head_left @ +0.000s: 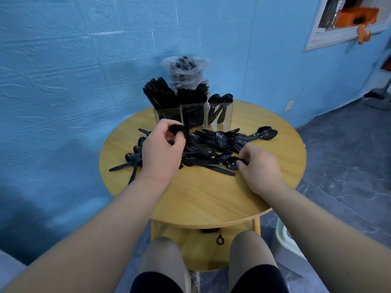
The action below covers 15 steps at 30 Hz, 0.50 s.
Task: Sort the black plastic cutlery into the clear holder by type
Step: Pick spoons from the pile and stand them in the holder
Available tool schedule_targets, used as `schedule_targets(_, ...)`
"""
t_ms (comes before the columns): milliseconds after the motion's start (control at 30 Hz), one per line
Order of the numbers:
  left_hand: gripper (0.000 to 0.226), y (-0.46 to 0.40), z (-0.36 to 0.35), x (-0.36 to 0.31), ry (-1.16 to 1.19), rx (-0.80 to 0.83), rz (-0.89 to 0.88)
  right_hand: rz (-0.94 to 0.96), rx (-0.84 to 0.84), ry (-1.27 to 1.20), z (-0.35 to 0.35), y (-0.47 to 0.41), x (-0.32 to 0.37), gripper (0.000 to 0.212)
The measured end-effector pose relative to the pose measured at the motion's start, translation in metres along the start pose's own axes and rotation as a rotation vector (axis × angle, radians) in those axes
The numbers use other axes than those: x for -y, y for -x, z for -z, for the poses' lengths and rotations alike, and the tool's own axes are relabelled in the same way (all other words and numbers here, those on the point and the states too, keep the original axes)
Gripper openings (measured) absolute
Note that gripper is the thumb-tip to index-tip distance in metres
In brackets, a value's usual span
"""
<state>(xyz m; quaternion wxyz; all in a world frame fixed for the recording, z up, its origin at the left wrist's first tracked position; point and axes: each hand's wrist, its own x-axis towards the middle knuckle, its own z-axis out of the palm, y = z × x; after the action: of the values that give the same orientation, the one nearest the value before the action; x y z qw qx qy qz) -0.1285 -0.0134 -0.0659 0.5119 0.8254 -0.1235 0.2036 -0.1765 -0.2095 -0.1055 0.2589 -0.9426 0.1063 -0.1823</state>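
Both forearms are seen bare, with no sleeves, and no rings, watch or gloves are worn on the left hand (161,150) or right hand (259,168). The knees are uncovered; dark shorts (156,282) are worn above them

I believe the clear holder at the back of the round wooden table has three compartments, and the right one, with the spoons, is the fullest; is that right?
Not quite. In the head view the clear holder on the round wooden table does have three compartments, but the right one with the spoons is the emptiest; the left and middle ones are packed.
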Motion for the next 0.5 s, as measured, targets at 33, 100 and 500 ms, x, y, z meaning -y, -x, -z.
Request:
schedule_targets(33,0.019,-0.004,0.0,-0.003,0.021,0.002,-0.005,0.008,-0.02,-0.018,0.001,0.001,0.0,0.007)
schedule_targets(100,0.019,-0.012,-0.002,-0.007,0.094,0.037,-0.016,0.051,-0.087,-0.042,0.004,0.001,-0.002,0.009)
schedule_targets(500,0.028,-0.033,-0.005,-0.022,-0.201,0.185,-0.11,0.364,-0.338,-0.249,0.033,-0.016,0.004,0.014)
